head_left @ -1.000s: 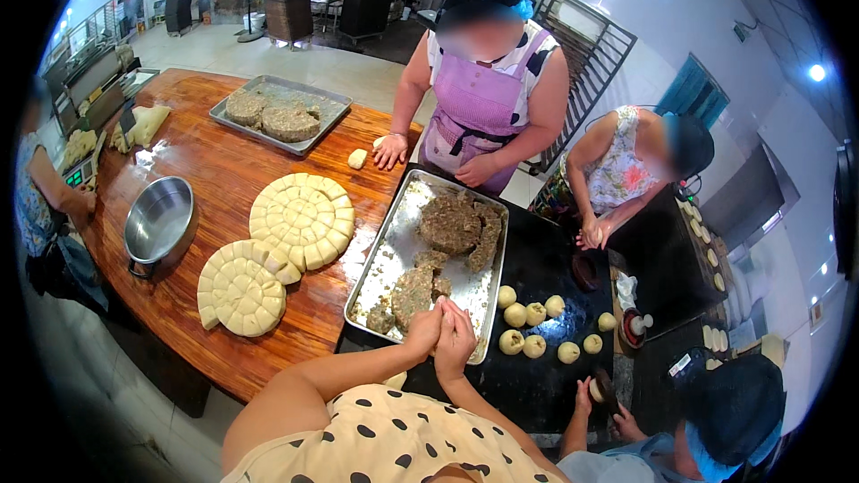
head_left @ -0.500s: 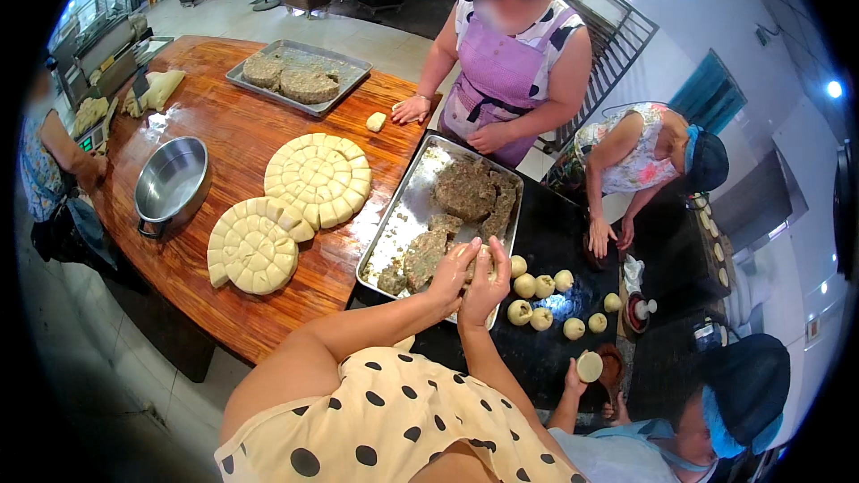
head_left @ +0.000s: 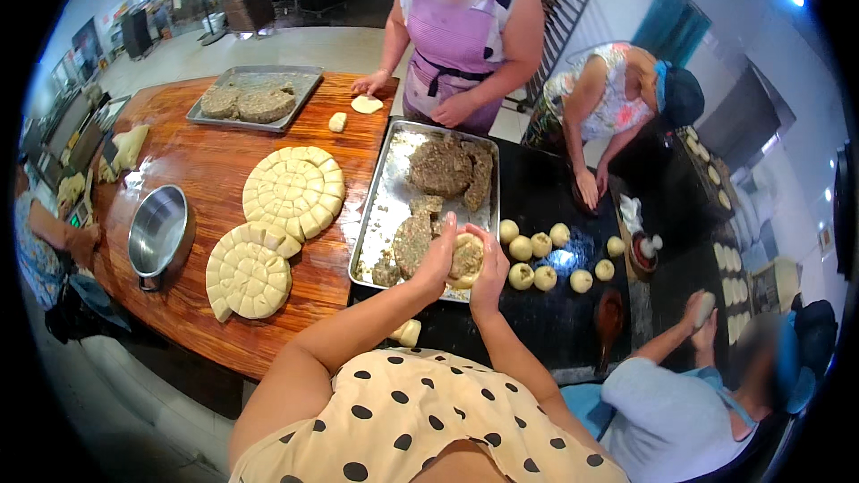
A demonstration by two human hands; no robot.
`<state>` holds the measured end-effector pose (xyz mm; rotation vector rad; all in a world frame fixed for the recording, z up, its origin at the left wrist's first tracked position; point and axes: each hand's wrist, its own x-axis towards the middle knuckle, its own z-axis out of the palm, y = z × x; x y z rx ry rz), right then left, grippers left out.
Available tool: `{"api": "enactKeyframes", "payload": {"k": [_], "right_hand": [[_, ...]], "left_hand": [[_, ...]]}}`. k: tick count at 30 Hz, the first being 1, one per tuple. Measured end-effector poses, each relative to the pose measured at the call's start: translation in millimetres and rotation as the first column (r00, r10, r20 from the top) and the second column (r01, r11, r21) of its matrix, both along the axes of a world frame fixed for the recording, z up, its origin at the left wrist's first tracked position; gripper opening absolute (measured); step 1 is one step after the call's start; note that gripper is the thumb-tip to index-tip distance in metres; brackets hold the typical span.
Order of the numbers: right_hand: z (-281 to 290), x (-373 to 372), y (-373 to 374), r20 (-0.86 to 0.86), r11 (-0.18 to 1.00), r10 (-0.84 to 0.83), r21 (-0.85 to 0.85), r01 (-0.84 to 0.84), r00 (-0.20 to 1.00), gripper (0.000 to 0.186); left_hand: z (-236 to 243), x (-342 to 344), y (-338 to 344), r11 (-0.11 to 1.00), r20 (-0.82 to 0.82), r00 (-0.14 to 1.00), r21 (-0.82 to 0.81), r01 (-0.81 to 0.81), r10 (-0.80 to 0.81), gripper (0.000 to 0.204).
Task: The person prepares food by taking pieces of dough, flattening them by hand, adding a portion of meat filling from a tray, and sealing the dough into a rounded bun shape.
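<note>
Over the near edge of a metal tray (head_left: pixel 365 215), my left hand (head_left: pixel 436 261) and my right hand (head_left: pixel 489 270) are cupped around a filled dough bun (head_left: pixel 466 261). The dough forms a pale rim around brownish filling that shows at the top. Behind my hands in the tray lie a large mound of the same filling (head_left: pixel 440 165) and a smaller mound (head_left: pixel 412 240). Small cut dough pieces (head_left: pixel 408 333) sit next to my left forearm. To the right of my hands, several round filled buns (head_left: pixel 521 249) rest on the black worktop (head_left: pixel 559 331).
Two rounds of cut dough (head_left: pixel 293 190) lie left on the wooden table, near a metal basin (head_left: pixel 159 231) and a second tray (head_left: pixel 259 98). A co-worker in a purple apron (head_left: pixel 452 63) presses a dough disc (head_left: pixel 366 105). Other co-workers stand at right and far left. A wooden paddle (head_left: pixel 608 317) lies right.
My hands have tilted apart, so the filling inside the bun now shows. The apron-wearing co-worker's hand has uncovered a flattened disc. The near-right co-worker has moved away to the right, leaving the paddle down.
</note>
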<state>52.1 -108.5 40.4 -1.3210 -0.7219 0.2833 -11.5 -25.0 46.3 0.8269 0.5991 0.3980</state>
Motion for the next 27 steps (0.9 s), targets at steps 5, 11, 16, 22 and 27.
{"api": "enactKeyframes", "payload": {"k": [5, 11, 16, 22, 27], "right_hand": [[21.2, -2.4, -2.6, -0.429, 0.972, -0.042, 0.194, 0.137, 0.902, 0.049], [-1.1, -23.6, -0.7, -0.107, 0.982, -0.169, 0.062, 0.176, 0.980, 0.030], [0.8, -22.3, -3.3, -0.028, 0.979, -0.201, 0.032, 0.202, 0.979, 0.031], [12.0, -23.7, -2.7, -0.110, 0.978, -0.180, 0.091, 0.190, 0.977, 0.028], [2.1, -20.5, -0.9, 0.208, 0.955, -0.297, 0.092, 0.283, 0.932, 0.027]], "left_hand": [[22.1, -5.9, -5.7, 0.934, 0.289, 0.955, -0.355, 0.048, 0.061, 0.071], [-6.2, -21.9, -39.0, 0.989, 0.206, 0.969, -0.066, -0.129, 0.140, 0.040], [3.6, -16.2, -44.3, 0.938, 0.168, 0.966, 0.254, -0.237, 0.198, 0.036], [19.8, -11.9, -37.6, 0.967, 0.137, 0.978, 0.182, -0.179, 0.155, 0.041], [-8.5, -1.1, -29.5, 0.860, 0.079, 0.986, 0.484, -0.165, 0.145, 0.042]]}}
